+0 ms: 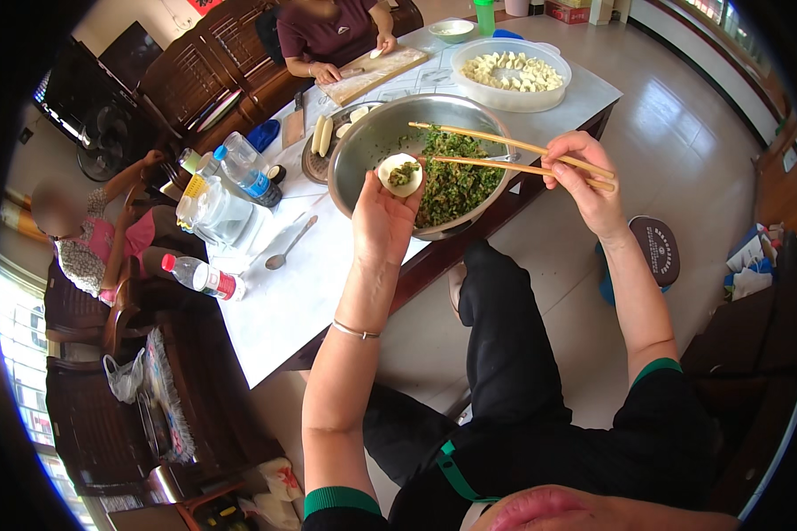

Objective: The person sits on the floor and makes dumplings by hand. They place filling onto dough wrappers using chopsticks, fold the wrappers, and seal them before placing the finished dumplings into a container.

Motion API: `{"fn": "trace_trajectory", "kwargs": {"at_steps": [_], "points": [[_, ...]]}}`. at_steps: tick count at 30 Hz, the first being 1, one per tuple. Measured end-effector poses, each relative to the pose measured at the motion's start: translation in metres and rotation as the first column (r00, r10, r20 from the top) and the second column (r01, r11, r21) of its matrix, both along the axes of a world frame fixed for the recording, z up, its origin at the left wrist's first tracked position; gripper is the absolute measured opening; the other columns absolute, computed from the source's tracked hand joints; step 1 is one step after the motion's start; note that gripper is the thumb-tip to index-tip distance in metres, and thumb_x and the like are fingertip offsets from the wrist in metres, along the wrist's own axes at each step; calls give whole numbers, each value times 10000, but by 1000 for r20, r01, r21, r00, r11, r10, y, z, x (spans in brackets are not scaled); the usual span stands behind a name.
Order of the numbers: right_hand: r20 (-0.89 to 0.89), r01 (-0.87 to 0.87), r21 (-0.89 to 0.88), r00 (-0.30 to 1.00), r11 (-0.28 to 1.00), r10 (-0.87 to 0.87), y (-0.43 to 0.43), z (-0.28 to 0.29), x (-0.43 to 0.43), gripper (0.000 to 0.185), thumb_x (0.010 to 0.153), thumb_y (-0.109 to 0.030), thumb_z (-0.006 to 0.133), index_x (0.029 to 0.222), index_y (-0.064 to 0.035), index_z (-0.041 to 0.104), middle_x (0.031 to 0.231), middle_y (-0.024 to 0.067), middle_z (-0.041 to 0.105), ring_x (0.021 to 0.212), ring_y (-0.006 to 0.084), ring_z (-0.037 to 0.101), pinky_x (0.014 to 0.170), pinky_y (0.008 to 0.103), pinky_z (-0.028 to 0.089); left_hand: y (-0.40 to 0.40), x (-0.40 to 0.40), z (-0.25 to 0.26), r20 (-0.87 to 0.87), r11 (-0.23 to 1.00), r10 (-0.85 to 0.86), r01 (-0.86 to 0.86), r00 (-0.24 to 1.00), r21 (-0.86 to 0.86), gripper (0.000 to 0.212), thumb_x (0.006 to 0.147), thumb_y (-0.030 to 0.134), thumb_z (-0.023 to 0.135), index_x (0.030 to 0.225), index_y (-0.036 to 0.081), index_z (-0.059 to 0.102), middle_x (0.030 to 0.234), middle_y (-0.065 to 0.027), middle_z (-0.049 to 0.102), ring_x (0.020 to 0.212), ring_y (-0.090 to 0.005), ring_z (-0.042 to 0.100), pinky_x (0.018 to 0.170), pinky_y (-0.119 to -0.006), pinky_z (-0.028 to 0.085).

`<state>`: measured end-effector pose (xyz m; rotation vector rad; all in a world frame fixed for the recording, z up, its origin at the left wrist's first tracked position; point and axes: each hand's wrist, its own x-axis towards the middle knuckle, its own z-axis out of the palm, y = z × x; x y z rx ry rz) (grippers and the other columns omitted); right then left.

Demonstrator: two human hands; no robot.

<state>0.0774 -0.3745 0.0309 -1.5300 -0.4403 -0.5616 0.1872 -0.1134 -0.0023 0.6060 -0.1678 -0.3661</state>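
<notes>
My left hand point(386, 222) holds a round dumpling wrapper point(400, 176) flat on its fingers, with a small heap of green filling point(404, 173) on it. A pair of wooden chopsticks point(505, 166) is gripped in my right hand point(583, 174), their tips apart beside and beyond the wrapper. Below both hands, the large stainless steel bowl point(362, 139) holds chopped green filling point(461, 179), mostly in its right half. A metal utensil point(505, 158) lies partly in that bowl. Behind it, a white plastic tray point(505, 104) carries many folded dumplings point(513, 72).
Across the table point(285, 338) a person point(325, 40) works at a floured wooden board point(378, 73). Dough rolls point(321, 136) rest by a round tray at the bowl's left. Bottles point(202, 277), a clear jug point(222, 212) and a spoon point(292, 242) stand or lie farther left; another person point(106, 239) sits beyond.
</notes>
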Motion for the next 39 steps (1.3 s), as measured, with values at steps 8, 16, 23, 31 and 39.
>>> {"fn": "trace_trajectory", "kwargs": {"at_steps": [8,16,23,31,39], "points": [[-26,-15,-36,1000,999,14,3,1,1,102,943,26,543,1036,-15,560,947,50,591,774,91,573,703,233,500,-1,0,0,-17,1000,13,-13,1000,8,440,1076,268,254,1313,-67,415,1317,-225,524,1236,-315,527,1069,-436,452],[-19,-17,-20,1000,1000,16,3,4,2,94,947,8,542,1036,-11,567,950,56,600,771,89,577,705,233,497,4,1,-1,19,999,-45,45,999,30,336,1012,61,341,1307,-60,449,1302,-209,543,1231,-295,537,1067,-420,456],[14,37,39,999,999,-37,1,2,10,136,1007,-82,494,1054,6,585,894,54,615,750,85,575,684,227,497,12,1,-8,91,975,-29,8,995,223,297,1011,41,429,1277,-67,502,1268,-221,583,1192,-287,579,1063,-370,467],[-272,107,-286,944,952,-188,26,-35,55,132,975,-122,564,936,-8,620,742,23,610,618,72,580,572,235,491,18,-8,4,86,930,-57,22,995,366,309,1037,92,410,1296,-54,493,1267,-214,588,1185,-283,585,1054,-378,473],[-200,276,-443,897,853,-394,27,-38,15,118,878,-67,693,933,-4,609,747,15,616,613,76,555,585,245,476,43,-37,7,47,961,-62,46,997,272,316,1030,126,454,1278,-65,495,1220,-191,608,1144,-265,606,1013,-376,502]]}}
